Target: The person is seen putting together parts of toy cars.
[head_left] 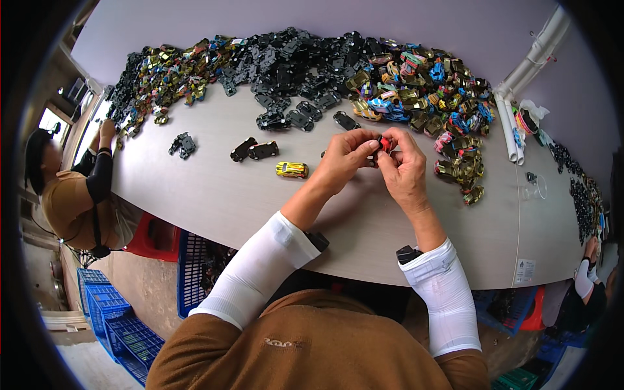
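At a long grey table (pixel 214 195) heaped with toy car parts, a worker's left hand (pixel 344 159) and right hand (pixel 404 170) pinch 1 small red toy car (pixel 385 143) between closed fingertips, raised just above the tabletop. The piece looks light, stiff and slick, likely best gripped by its sides. A finished yellow car (pixel 292 169) sits nearby.

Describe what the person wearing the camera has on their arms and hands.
Both forearms are covered by snug white pull-on sleeves running from elbow to wrist, over a brown long-sleeved top. A small black device sits at each wrist, at the cuff edge. The left hand and right hand are bare: no gloves, and no rings that can be made out.
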{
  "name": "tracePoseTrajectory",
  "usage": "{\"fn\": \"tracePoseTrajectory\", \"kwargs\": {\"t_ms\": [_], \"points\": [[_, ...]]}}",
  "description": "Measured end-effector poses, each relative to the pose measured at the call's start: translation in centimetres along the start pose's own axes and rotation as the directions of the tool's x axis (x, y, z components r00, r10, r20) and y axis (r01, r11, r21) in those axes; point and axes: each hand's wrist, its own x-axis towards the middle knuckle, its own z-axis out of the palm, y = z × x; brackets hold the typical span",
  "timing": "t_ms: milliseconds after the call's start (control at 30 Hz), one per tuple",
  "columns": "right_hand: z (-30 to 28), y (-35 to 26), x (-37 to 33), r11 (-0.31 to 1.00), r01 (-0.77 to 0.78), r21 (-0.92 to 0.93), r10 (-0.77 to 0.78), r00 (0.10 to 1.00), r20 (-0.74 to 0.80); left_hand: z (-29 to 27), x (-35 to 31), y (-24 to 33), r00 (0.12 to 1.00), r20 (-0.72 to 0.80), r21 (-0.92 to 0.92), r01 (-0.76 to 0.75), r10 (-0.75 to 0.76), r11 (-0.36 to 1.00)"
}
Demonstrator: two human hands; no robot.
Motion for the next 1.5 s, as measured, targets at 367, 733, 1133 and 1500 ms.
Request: {"fn": "tracePoseTrajectory", "kwargs": {"t_ms": [367,733,1133,1500], "points": [[0.4,-1.2,0.1,0.998,-0.043,0.035,0.045,0.998,-0.046,0.0,0.0,0.0,1.000,-0.028,-0.006,-0.003,0.003,1.000],[-0.6,0.0,0.0,1.000,-0.017,0.005,0.017,0.999,0.029,-0.1,0.2,-0.7,0.995,-0.017,0.047,-0.102,0.103,0.994],[-0.1,-0.9,-0.1,0.994,-0.079,0.078,0.079,0.997,0.009,-0.6,0.3,-0.3,0.998,0.013,0.024,-0.063,0.063,0.998],[-2.8,2.1,0.2,0.457,-0.730,0.508,0.585,0.677,0.447,-0.5,0.4,-0.4,0.994,-0.071,0.022,0.083,-0.081,0.996]]}}
